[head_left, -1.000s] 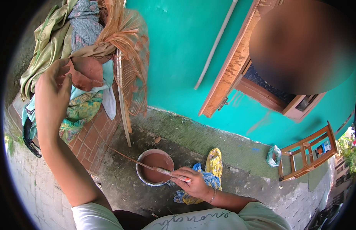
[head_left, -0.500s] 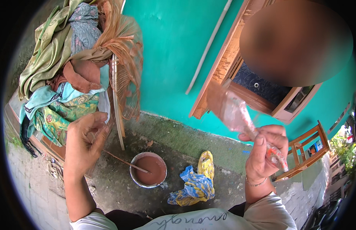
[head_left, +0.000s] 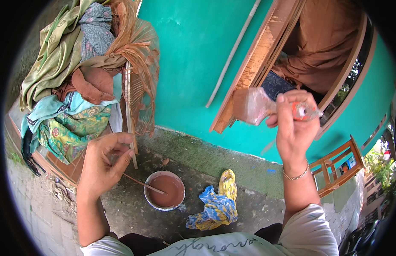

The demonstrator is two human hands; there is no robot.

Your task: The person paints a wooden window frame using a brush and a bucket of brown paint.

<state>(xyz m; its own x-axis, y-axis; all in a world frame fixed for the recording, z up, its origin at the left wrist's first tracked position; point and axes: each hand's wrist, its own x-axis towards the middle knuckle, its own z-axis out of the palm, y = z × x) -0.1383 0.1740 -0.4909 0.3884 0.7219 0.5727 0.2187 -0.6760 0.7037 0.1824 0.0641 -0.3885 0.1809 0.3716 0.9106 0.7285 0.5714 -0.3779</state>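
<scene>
My right hand [head_left: 294, 128] grips the handle of a wide paintbrush [head_left: 258, 106]. The brush is held level, its brown-coated bristles pointing left over the lower end of the wooden window frame [head_left: 260, 59]; whether they touch it I cannot tell. Part of this frame is brown and part is bare-looking, patchy orange wood. My left hand [head_left: 105, 160] is raised with loosely curled fingers, thumb apart, holding nothing. Between my arms, on the ground, stands a bucket [head_left: 152, 202] of brown paint [head_left: 167, 187], with a thin stick [head_left: 140, 182] leaning in it.
At left, a heap of cloths [head_left: 57, 77] lies beside an orange mesh fabric [head_left: 140, 77]. A blue and yellow cloth [head_left: 217, 209] lies right of the bucket. Ahead rises a turquoise wall [head_left: 189, 55] with a white pipe [head_left: 232, 55]. A wooden chair [head_left: 334, 170] stands at right.
My right hand has moved upward and tipped the brush from a slant to nearly level, bringing its bristles over the frame's lower end. My left hand has shifted slightly right and down.
</scene>
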